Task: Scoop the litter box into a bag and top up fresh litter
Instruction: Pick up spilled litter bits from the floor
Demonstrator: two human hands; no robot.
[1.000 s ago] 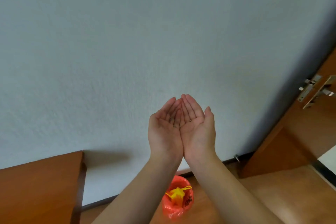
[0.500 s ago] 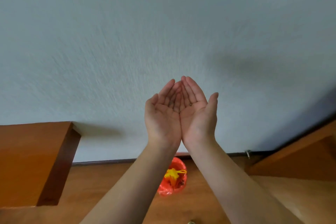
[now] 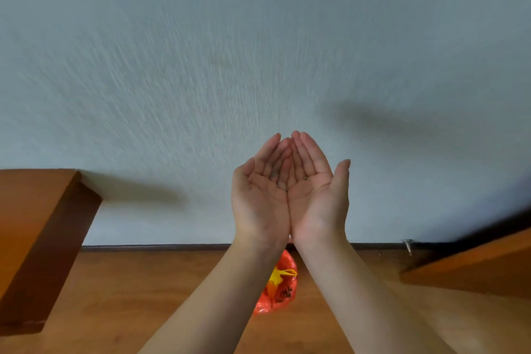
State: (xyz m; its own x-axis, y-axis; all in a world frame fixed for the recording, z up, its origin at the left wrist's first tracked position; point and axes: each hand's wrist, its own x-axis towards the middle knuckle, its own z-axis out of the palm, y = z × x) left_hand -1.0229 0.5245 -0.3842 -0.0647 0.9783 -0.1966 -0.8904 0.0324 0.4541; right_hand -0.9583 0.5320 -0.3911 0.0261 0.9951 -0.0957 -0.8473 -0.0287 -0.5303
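Your left hand and right hand are raised in front of you, palms up, their little-finger edges pressed together to form a shallow cup. The fingers of each hand lie straight and close together, tips pointing up and away from you, and both thumbs stand out to the sides. A few small dark specks sit in the crease where your palms meet; what they are is too small to tell. Neither hand grips anything.

Below your wrists, on the brown wooden floor, lies the orange-red plastic bag with yellow tie handles, partly hidden behind your left forearm. It rests near the dark baseboard of the pale textured wall. A brown wooden cabinet stands at your left, and the edge of a brown wooden door shows at your right. The litter box is out of view.
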